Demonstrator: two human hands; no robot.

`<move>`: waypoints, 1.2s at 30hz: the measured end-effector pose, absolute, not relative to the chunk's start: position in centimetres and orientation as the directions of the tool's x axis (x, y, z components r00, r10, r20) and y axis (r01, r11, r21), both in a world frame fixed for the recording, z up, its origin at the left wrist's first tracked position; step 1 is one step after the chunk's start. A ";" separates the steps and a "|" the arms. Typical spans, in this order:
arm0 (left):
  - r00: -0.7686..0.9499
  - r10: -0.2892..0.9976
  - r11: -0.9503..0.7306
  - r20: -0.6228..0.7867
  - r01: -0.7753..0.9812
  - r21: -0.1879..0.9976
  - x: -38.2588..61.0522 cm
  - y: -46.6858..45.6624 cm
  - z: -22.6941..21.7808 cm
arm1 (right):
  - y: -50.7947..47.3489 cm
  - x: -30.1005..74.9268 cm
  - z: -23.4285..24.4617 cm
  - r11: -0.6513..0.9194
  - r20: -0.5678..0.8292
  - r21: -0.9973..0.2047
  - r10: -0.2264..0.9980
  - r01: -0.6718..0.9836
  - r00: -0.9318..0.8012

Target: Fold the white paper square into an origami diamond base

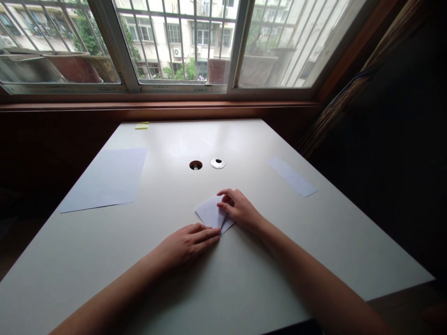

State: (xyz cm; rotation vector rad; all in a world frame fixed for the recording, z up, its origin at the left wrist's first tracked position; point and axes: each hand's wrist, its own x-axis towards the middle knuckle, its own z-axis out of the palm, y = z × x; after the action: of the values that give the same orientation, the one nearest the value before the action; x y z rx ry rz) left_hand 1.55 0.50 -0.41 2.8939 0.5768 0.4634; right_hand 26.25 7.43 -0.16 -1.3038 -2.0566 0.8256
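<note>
A small folded piece of white paper (208, 211) lies on the white table (167, 270) in front of me, creased into layers with a pointed near corner. My left hand (192, 239) is laid at that near corner, fingers stretched out and their tips pressing on the paper. Over the paper's right side, my right hand (239, 207) is curled, with thumb and fingers at a partly raised flap. The fingers hide part of that flap and the right edge.
Large white paper sheets (108, 179) lie at the left. A creased paper strip (293, 177) lies at the right. Toward the back are a round hole (196, 165), a round metal cover (218, 163) and a yellow sticky note (142, 125). A barred window stands beyond.
</note>
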 end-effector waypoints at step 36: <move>0.853 0.421 -0.902 0.310 0.359 0.239 0.9 1.1 -0.9 | 7.0 27.0 0.3 0.338 0.092 -0.845 0.856 0.415 -0.509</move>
State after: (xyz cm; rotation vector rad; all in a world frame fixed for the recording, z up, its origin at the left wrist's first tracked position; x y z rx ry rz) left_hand 0.85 1.08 -0.90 2.8564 0.6058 0.5358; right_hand 26.98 7.05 0.34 -1.1091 -2.0716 1.0793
